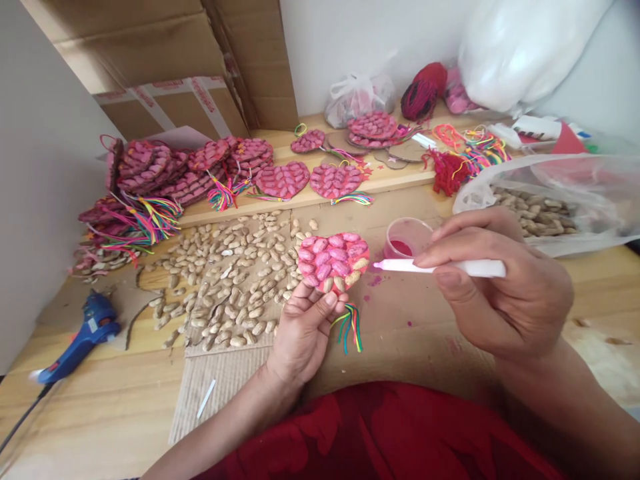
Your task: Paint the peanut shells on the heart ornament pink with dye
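My left hand [310,327] is closed on the lower edge of a heart-shaped ornament [331,257], its face tilted up toward me. Peanuts cover the heart; most are painted pink, while a few along the lower edge keep their tan shell colour. A tassel of coloured cords [353,330] hangs below it. In my right hand [495,280] is a white paint pen [450,267], pinched between thumb and fingers. Its pink tip points left, a small gap from the heart's right side. Behind the tip stands a clear plastic cup [407,230] with pink paint in it.
Loose peanuts [245,287] spread over cardboard at left, near a blue glue gun [83,337]. Finished hearts [165,167] pile up at the back left. A plastic bag of peanuts [537,210] sits at right; coloured cords [480,150] lie on the raised ledge [400,183].
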`<state>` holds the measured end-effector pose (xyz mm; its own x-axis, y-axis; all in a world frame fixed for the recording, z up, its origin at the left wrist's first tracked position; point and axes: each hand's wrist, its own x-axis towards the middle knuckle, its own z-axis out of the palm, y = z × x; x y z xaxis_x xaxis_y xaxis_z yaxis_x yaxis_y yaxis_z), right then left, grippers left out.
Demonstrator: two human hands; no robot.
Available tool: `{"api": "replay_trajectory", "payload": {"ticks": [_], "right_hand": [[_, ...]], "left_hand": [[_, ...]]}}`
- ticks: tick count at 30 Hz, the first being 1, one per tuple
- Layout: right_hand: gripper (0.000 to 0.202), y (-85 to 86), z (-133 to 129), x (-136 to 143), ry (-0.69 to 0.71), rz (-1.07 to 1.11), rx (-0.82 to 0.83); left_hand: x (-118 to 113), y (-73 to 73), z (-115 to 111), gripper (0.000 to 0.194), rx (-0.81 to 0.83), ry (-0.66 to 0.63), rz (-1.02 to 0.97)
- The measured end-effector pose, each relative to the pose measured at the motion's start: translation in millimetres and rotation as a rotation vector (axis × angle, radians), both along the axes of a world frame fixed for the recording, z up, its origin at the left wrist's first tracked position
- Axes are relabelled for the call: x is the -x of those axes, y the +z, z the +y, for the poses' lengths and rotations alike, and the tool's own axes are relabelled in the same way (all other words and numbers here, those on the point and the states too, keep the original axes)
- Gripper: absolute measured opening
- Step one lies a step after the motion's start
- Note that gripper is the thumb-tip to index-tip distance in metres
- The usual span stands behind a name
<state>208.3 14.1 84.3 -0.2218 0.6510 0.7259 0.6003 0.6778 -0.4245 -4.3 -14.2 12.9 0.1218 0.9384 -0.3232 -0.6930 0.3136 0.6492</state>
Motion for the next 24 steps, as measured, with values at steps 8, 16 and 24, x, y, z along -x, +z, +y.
{"api": "replay_trajectory", "payload": {"ticks": [8,16,24], "right_hand": [[0.01,-0.7,-1.7,-1.0,0.032,-0.047,0.011],[0.003,-6.6,11.9,-11.9,-0.351,0.059,-0.055],[0.018,-22.3,26.1,-19.8,-0.462,-0.192,0.083]], "left_hand": [[-1.1,0.5,0.5,0.022,0.011,0.009,-0.003],[-0.5,1.2,0.5,0.023,0.029,0.014,0.025],[-1.3,0.6,0.2,0.028,0.028,0.013,0.053]]}}
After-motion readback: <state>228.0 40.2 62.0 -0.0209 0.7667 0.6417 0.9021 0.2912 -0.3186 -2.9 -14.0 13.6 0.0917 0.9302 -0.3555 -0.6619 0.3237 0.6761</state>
